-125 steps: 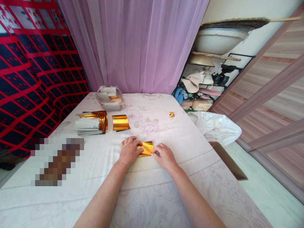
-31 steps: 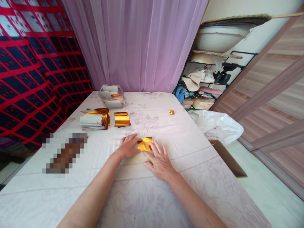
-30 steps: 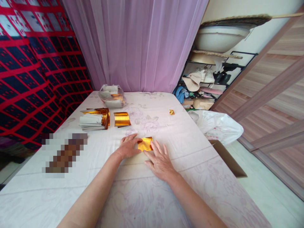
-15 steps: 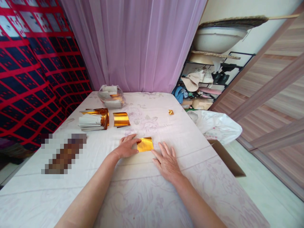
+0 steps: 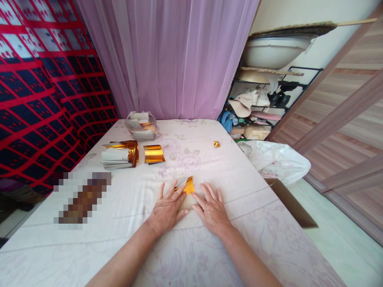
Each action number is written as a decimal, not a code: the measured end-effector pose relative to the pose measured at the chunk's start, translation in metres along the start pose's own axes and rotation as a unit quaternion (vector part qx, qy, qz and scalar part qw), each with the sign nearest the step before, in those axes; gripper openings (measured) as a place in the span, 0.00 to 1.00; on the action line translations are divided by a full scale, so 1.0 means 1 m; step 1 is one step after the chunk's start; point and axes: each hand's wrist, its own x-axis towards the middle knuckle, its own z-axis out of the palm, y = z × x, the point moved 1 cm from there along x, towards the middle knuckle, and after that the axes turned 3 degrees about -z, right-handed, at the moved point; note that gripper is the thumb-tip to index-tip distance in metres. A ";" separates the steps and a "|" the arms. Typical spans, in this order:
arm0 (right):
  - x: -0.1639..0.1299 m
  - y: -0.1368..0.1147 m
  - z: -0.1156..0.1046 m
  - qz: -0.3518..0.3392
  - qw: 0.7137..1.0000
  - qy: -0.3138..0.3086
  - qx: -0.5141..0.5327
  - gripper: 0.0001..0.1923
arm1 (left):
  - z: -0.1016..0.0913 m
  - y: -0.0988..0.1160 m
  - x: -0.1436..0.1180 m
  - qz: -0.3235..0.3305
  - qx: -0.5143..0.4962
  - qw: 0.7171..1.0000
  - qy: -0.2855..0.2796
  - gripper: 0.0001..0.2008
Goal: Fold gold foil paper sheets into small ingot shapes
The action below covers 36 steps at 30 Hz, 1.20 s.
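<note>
Between my hands lies a sheet of gold foil paper (image 5: 189, 187), with its left part folded over and its upper tip raised. My left hand (image 5: 169, 207) rests on it, fingers spread and fingertips over the fold, hiding part of the sheet. My right hand (image 5: 213, 208) lies flat and open at the sheet's right side, its index fingertip touching the lower right corner. Beyond the left hand are a small pile of gold foil sheets (image 5: 154, 154) and a thicker stack of foil paper (image 5: 119, 155) with pale backs showing. A small folded gold piece (image 5: 216, 144) sits farther off to the right.
A clear plastic bag (image 5: 141, 125) of foil paper stands at the back of the cloth-covered table (image 5: 239, 239). A blurred brown object (image 5: 85, 199) lies at left. Past the right edge are a white plastic bag (image 5: 278, 161), a cardboard box (image 5: 295, 203) and a loaded rack (image 5: 261, 105).
The foil sheet, flat before, now has its left side folded over. My left hand has come nearer and turned over the fold; my right hand stays at the right corner.
</note>
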 end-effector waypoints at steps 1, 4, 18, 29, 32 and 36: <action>0.000 0.000 0.000 0.000 1.000 0.003 -0.001 0.20 | 0.000 -0.003 -0.001 -0.002 0.009 1.000 0.009 0.26; 0.000 0.000 -0.001 -0.001 1.000 0.005 -0.001 0.19 | -0.001 -0.012 -0.006 -0.035 0.020 0.999 0.035 0.25; 0.001 -0.001 -0.003 -0.011 1.000 0.023 0.010 0.18 | -0.002 -0.034 -0.019 0.035 0.016 0.999 0.022 0.25; 0.023 -0.028 -0.005 -0.115 0.987 -0.075 0.080 0.28 | 0.000 -0.031 -0.018 0.031 0.025 0.999 0.035 0.23; 0.027 -0.025 -0.001 -0.120 0.983 -0.113 0.084 0.31 | 0.002 -0.031 -0.018 0.016 0.014 0.999 0.028 0.23; 0.020 -0.011 -0.002 -0.105 0.983 -0.132 0.078 0.31 | 0.002 -0.031 -0.018 0.002 0.004 1.000 0.020 0.22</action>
